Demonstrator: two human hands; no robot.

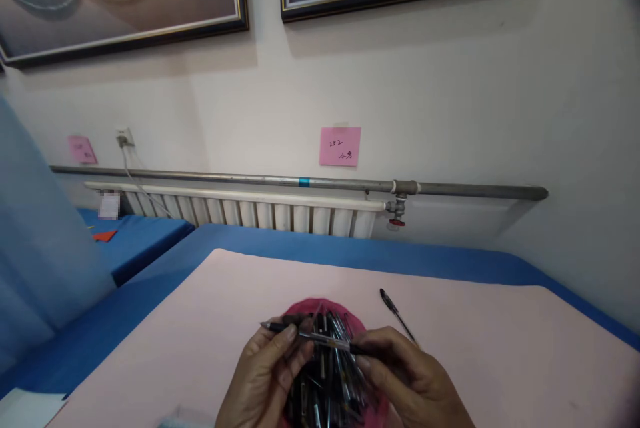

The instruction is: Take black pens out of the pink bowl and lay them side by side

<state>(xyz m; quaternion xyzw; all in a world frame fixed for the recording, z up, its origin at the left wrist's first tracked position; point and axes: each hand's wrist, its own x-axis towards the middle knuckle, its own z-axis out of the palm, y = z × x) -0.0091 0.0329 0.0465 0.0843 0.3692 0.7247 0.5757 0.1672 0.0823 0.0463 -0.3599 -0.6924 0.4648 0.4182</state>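
Note:
A clear-barrelled pen with black ends (pixel 325 340) is held level in front of me, its pointed tip to the left. My left hand (pixel 265 365) pinches it near the tip, thumb on top. My right hand (pixel 407 371) grips the black part at its other end between thumb and fingers; whether that part is a cap I cannot tell. Just below both hands is a pink basket (pixel 324 301), filled with several black and clear pens (pixel 325 381). Another pen with a black cap (pixel 397 316) lies beyond my right hand, its near end hidden by the hand.
Pink paper (pixel 200 321) covers much of the blue table (pixel 350 251). A blurred clear object (pixel 185 418) is at the near left edge. Behind stand a white radiator (pixel 260 215) and a pipe with a red valve (pixel 397 223). A blue curtain (pixel 40 248) hangs at left.

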